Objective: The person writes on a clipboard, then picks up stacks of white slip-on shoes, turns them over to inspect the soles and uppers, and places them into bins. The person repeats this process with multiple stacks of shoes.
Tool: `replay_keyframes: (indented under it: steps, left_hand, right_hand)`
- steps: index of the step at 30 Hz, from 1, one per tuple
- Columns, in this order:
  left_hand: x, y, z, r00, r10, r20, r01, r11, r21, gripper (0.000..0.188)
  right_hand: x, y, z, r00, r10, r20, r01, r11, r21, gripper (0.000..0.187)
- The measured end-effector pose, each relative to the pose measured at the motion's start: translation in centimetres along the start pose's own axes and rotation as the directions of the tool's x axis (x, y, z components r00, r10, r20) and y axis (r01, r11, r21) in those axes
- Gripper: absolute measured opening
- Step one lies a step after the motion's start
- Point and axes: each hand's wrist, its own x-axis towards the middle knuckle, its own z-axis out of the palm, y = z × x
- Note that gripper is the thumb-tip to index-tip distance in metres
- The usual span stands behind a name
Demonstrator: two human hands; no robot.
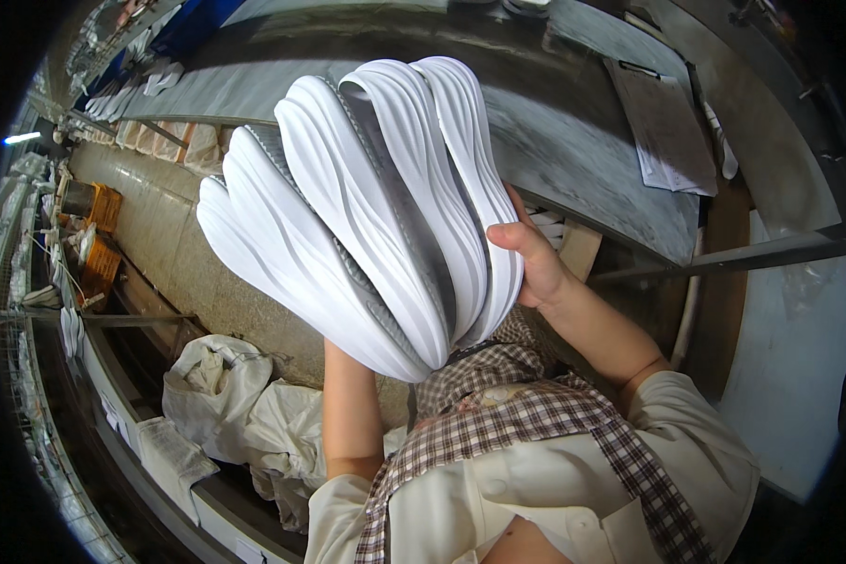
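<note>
A fanned stack of several white shoe soles (348, 197) with wavy ridged sides is held up in front of me. Grey shows on the inner faces between them. My right hand (534, 254) is closed on the rightmost sole, thumb on its outer side and the fingers mostly behind it. My left forearm (352, 409) rises behind the lower left of the stack. The soles hide my left hand, so its fingers do not show.
A grey worktable (573, 160) stretches beyond the soles. On its right lies a clipboard with papers (663, 132). Pale sacks (244, 404) lie at the lower left beside a rack. Orange crates (101, 263) stand on the floor (169, 216) farther left.
</note>
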Motion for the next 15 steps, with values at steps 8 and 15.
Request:
replay_keyframes:
  steps: [8,15]
  left_hand:
    - [-3.8,3.1,0.8,0.991,0.136,-0.001,-0.136,0.99,0.04,0.051]
    - [-6.4,5.7,1.2,0.969,0.192,0.158,-0.199,0.98,0.029,0.05]
  right_hand:
    - [-1.4,0.9,2.6,0.995,0.051,0.088,-0.054,0.998,0.04,0.084]
    - [-1.5,2.2,4.7,0.951,0.309,0.017,-0.308,0.945,0.112,0.061]
